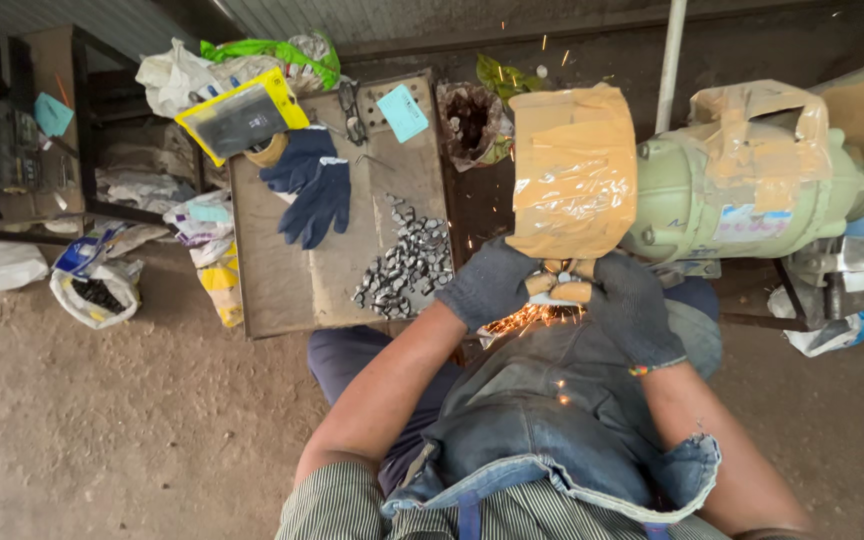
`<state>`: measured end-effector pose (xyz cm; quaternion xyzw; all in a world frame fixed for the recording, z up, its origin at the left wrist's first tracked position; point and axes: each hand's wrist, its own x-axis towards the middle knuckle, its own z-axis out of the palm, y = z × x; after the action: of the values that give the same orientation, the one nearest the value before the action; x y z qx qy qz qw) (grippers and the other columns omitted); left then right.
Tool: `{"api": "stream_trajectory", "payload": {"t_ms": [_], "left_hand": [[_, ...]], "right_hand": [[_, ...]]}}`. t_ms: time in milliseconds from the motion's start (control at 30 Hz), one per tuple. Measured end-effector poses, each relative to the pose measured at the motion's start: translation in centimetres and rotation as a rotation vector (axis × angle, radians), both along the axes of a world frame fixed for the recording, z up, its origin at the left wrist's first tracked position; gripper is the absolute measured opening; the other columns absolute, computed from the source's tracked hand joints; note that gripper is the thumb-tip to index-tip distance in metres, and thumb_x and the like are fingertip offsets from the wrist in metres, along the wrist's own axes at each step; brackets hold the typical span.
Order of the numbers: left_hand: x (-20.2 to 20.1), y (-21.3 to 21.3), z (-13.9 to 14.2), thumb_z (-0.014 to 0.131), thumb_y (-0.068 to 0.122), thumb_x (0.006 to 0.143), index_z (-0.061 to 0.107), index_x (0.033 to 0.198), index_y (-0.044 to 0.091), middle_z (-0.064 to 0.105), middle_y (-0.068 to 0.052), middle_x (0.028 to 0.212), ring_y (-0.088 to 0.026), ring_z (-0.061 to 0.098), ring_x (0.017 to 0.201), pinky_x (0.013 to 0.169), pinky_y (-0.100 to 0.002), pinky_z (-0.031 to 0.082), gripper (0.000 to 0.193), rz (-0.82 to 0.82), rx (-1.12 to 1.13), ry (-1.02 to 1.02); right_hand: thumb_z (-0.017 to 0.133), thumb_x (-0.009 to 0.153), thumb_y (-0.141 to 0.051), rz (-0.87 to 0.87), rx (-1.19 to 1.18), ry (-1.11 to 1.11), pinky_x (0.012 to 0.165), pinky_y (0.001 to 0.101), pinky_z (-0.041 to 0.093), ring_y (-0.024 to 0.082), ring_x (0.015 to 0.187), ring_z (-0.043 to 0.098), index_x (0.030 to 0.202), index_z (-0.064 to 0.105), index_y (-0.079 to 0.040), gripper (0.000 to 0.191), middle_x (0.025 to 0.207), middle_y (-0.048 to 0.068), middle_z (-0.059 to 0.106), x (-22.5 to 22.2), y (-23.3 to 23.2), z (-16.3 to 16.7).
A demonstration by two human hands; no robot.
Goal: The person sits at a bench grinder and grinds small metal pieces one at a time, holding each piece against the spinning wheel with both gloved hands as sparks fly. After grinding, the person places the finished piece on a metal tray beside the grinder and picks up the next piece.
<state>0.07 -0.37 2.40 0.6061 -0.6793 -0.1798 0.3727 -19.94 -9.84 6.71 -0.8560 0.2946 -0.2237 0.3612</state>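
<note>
A person's gloved left hand (489, 283) and right hand (632, 305) close together on a small metal piece (558, 291), each grip pinched tight around it, pressing it beneath a tape-wrapped bench grinder (652, 175). Sparks (532, 318) spray below the fingers. A pile of metal pieces (405, 265) lies on the bench (282, 280) nearby.

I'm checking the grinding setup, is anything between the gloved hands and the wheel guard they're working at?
Nothing visible stands in the way. The left hand and right hand, both gloved, meet right under the taped wheel guard, pinching a small piece there; sparks fall just below. The pile of metal pieces lies off to the left.
</note>
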Motion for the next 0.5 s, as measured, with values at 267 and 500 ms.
{"api": "stream_trajectory", "payload": {"t_ms": [267,500], "left_hand": [[-3.6,4.6,0.0,0.069,0.026,0.089,0.073,0.108,0.013,0.064,-0.016,0.119,-0.037,0.059,0.117,0.101,-0.051,0.047,0.024,0.13,0.022,-0.201],[-3.4,10.2,-3.8,0.07,0.02,0.082,0.062,0.125,0.011,0.059,-0.019,0.129,-0.039,0.057,0.119,0.097,-0.05,0.047,0.044,0.322,0.206,-0.183]], "right_hand": [[0.085,0.076,-0.033,0.02,-0.161,0.106,0.076,0.0423,0.05,0.034,0.085,0.066,0.099,0.077,-0.006,0.037,0.09,0.014,0.07,-2.1,2.1,-0.7],[0.07,0.087,-0.029,0.261,-0.128,0.215,0.077,0.0435,0.052,0.033,0.089,0.068,0.103,0.076,-0.011,0.025,0.098,0.012,0.074,-3.3,5.5,-4.7]]}}
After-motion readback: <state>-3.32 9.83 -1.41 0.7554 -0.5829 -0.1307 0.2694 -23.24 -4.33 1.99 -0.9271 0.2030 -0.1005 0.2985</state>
